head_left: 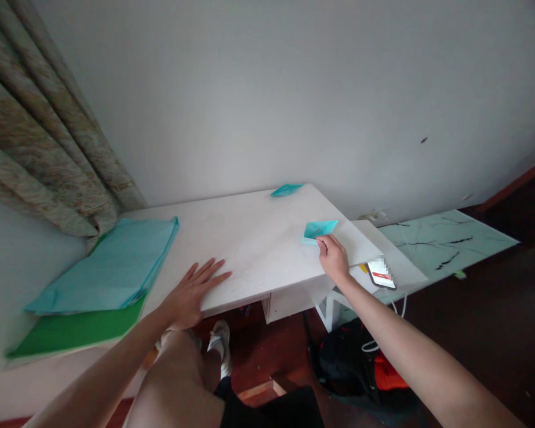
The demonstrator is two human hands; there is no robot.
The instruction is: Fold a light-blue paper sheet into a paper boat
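My right hand (334, 255) pinches the near edge of a small folded piece of turquoise paper (320, 228) at the right part of the white desk (241, 238). The paper has an open fold, and its underside seems close to the desktop; whether it touches cannot be told. My left hand (196, 291) lies flat on the desk's front edge with fingers spread, holding nothing. A second folded turquoise paper shape (286, 190), pointed at both ends, rests at the back of the desk against the wall.
Light blue sheets (111, 261) lie over a green board (84, 333) at the left. A phone (381, 273) with a white cable is on the lower surface at right, beside a marble-patterned table (446, 238). A dark backpack (348, 362) stands on the floor. Curtains (44, 119) hang left.
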